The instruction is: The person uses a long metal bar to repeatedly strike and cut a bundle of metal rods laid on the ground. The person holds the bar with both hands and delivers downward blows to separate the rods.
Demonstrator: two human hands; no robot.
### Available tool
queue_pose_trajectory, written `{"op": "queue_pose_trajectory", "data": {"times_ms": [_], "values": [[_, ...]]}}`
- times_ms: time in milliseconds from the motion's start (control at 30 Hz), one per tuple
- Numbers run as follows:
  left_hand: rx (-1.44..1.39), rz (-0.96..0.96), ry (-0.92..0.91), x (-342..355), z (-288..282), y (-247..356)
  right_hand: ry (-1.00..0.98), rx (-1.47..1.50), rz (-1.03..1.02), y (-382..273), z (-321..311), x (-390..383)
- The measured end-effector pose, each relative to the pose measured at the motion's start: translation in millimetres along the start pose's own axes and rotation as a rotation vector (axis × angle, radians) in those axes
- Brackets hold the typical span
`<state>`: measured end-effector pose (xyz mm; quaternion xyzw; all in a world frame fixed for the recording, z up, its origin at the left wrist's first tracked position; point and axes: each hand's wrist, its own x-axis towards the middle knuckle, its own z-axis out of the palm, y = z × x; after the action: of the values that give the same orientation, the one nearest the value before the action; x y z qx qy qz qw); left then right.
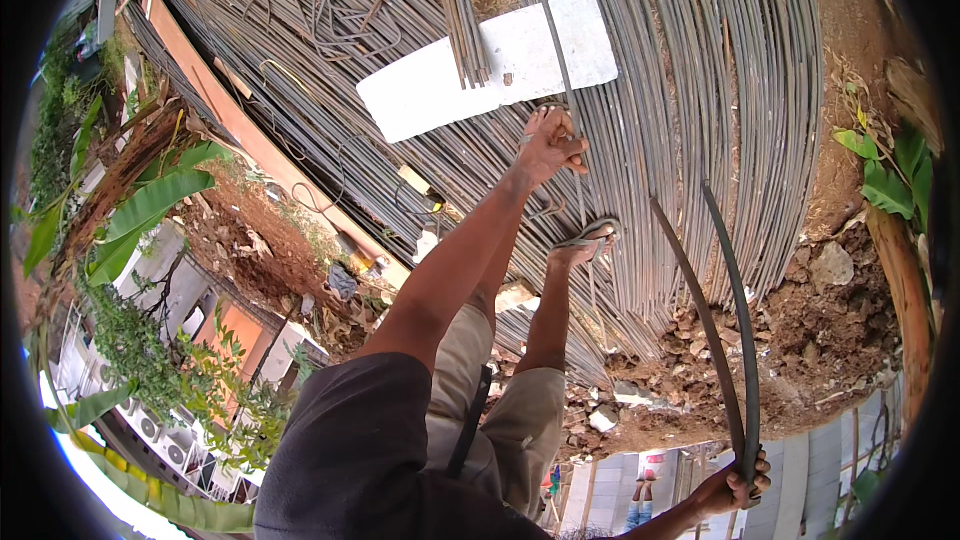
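Note:
My left hand (548,147) reaches out over a bed of long steel bars. Its fingers are curled around one thin reinforcing bar (556,40), which crosses a white slab (420,88) and runs back toward my feet. Low on the right, my right hand (735,490) is closed around the near ends of two long dark metal rods (745,340). The rods spread apart toward their far ends, above the bars. A short bundle of bars (465,30) rests with its ends on the slab. My sandalled foot (590,238) stands on the bars.
Bent steel stirrups (335,0) lie at the far left on the bars. A long wooden plank (240,120) edges the pile on the left. Broken earth and stones (830,320) lie to the right, beside a banana trunk (897,280). Another person's legs (640,505) show at the bottom.

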<state>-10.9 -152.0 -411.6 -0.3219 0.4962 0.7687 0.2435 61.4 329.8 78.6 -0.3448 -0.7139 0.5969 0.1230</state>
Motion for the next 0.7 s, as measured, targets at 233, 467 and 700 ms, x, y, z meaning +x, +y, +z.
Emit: {"op": "queue_pose_trajectory", "data": {"times_ms": [233,467,700], "values": [[-0.084,-0.035,0.235,45,86,-123,-0.033,0.156,-0.038,12,8,5],[-0.235,-0.152,0.247,74,83,-147,-0.004,0.219,-0.059,19,-12,-6],[1.318,-0.089,-0.009,133,-5,-199,-0.098,0.173,-0.113,28,-5,2]]}}
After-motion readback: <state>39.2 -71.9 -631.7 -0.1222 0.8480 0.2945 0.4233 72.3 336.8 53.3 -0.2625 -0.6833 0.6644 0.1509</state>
